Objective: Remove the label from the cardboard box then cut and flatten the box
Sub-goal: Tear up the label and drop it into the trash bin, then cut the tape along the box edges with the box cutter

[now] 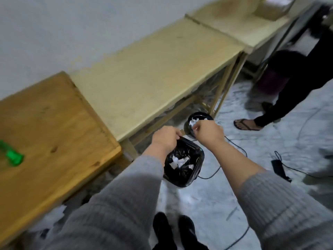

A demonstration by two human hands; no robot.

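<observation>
My left hand [164, 139] hovers over the near rim of a black lined bin [197, 173] on the floor. Its fingers are closed, and a small tan scrap [182, 131] pokes out from them. My right hand [207, 133] is just to the right and slightly farther away, pinching a crumpled white label scrap [193, 123]. White paper scraps [178, 162] lie inside the bin. A cardboard box [273, 8], blurred, sits on the far pale table [234, 26] at the top right, well out of reach of both hands.
A second round black bin [207, 116] with white scraps stands by the middle table's leg [220, 92]. A green object [12, 156] lies on the brown table [54, 132] at left. Cables [234, 147] cross the floor. Another person's sandalled foot [246, 124] is at right.
</observation>
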